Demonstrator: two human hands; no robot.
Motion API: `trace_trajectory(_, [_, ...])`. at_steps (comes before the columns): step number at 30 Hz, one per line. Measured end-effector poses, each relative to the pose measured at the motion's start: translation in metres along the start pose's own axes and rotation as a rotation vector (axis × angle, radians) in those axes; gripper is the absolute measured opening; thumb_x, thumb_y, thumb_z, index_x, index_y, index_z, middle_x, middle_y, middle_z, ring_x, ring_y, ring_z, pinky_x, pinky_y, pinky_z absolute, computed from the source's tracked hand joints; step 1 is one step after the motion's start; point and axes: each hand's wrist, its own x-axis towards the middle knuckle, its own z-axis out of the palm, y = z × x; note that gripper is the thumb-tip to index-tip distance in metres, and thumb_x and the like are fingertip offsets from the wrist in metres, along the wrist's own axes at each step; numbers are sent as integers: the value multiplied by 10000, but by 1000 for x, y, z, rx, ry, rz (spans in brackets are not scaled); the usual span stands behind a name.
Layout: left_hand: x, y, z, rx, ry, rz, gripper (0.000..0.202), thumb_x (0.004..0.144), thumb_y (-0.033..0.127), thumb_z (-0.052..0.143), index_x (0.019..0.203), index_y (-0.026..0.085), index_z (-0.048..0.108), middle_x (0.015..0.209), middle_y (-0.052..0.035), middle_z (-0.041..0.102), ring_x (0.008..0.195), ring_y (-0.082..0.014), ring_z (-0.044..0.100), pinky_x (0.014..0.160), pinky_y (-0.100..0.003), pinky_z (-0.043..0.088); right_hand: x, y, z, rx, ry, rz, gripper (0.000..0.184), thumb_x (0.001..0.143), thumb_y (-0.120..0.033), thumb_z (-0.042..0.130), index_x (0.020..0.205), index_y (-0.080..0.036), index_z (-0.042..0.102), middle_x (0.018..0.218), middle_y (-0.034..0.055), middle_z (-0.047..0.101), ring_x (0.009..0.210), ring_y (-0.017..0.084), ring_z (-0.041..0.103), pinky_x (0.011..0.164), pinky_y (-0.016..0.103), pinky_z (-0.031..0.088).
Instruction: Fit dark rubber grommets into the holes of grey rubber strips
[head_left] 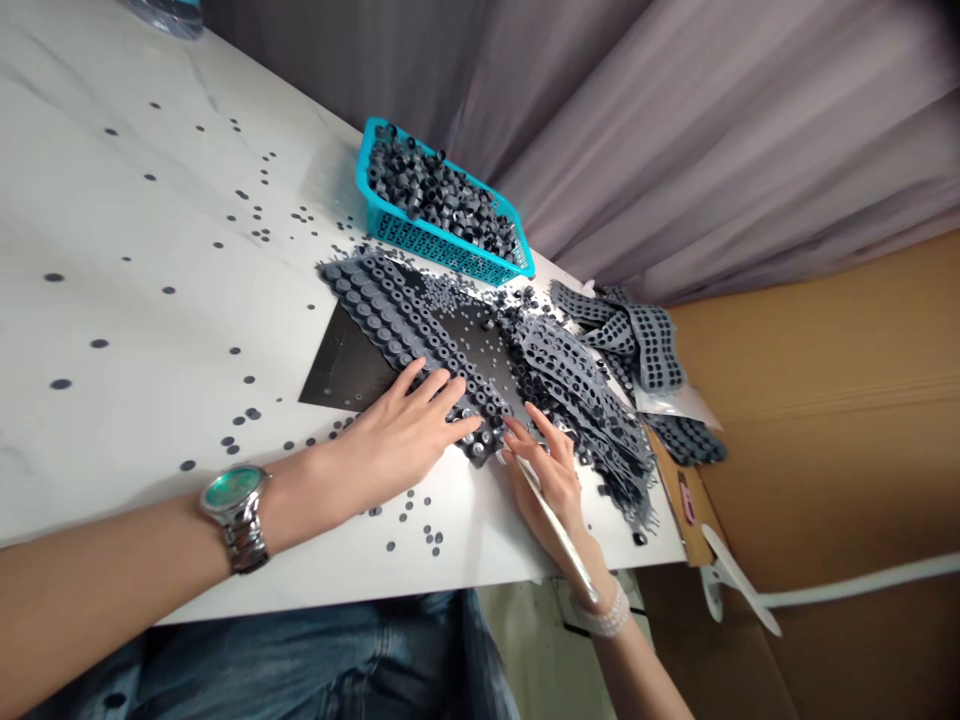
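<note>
My left hand (409, 420) lies spread over the near part of a dark grey rubber sheet (375, 310) moulded with rows of round cups. Its fingers rest on the sheet and the thumb points toward my right hand. In my right hand (551, 480) is a slim white pen-like tool (559, 530), its shaft running back to the wrist. The tool's tip is by the sheet's near corner, partly hidden by the fingers. Under the sheet is a black mat (349, 360). Just right of it lies a heap of perforated grey rubber strips (585, 385).
A turquoise basket (450, 245) full of small dark rubber caps stands at the back. Small dark discs are scattered over the white table (150, 420). More perforated sheets (656, 345) lie at right, near a pink cutter (686, 498) and a white clip (724, 575).
</note>
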Motion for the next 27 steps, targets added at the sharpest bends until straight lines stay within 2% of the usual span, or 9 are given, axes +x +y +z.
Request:
trace_trajectory(6, [1,1,-3,-4,-9,-1,440,865,144,506,1274,290,581,1301,-129,528,1229,-310,458,1104,-529,252,3,8,1,-4,-82,-117,281,920,-93,517,1153,-241,569,1235,98,671,1323,251,486,993,455,437])
trace_trajectory(8, [0,1,-3,-2,-14,-4,453,859,132,510,1277,289,578,1306,-125,526,1235,-309,456,1108,-531,250,7,11,0,-2,-81,-27,255,937,-120,493,1142,-247,578,1275,101,641,1329,249,476,1005,457,436])
trace_trajectory(10, [0,1,-2,-1,-18,-6,482,843,109,518,1285,293,569,1314,-123,523,1240,-307,454,1109,-534,249,12,15,-1,-23,-17,138,217,965,-171,444,1122,-237,578,1310,123,604,1357,262,432,1020,492,427])
trace_trajectory(13, [0,0,-1,-8,-22,8,487,834,110,525,1284,293,564,1311,-124,523,1233,-303,462,1113,-540,241,19,21,-6,-70,102,322,196,982,-237,407,1083,-215,574,1210,150,642,1398,291,358,1018,548,415])
trace_trajectory(15, [-1,0,0,-11,-20,15,460,846,136,523,1278,289,567,1309,-126,524,1226,-302,470,1117,-541,236,20,23,-8,-89,114,349,172,971,-261,445,1060,-213,585,1148,146,670,1407,307,340,1020,567,406])
trace_trajectory(20, [-3,2,-1,40,15,23,585,865,148,500,1426,291,419,1408,-143,468,1315,-321,410,1114,-543,253,21,18,-5,-123,153,337,179,951,-302,499,1006,-199,634,1268,142,626,1383,329,380,995,548,439])
trace_trajectory(22, [-2,4,-4,81,43,5,600,879,169,482,1462,253,369,1430,-158,456,1327,-328,399,1105,-555,268,29,16,-3,-117,183,317,176,942,-308,520,986,-199,651,1210,127,660,1328,317,454,958,506,476])
trace_trajectory(24, [0,4,-10,131,62,-56,533,912,203,434,1443,165,404,1412,-186,480,1303,-335,425,1088,-545,307,41,15,-2,-100,214,272,167,935,-306,534,983,-208,660,1134,104,693,1270,297,513,939,475,492])
trace_trajectory(27, [6,-4,-19,225,59,-247,490,951,224,366,1381,10,463,1367,-256,515,1265,-365,468,1052,-512,363,70,12,2,-37,215,202,176,938,-315,527,991,-218,665,1138,94,689,1212,269,560,909,435,515])
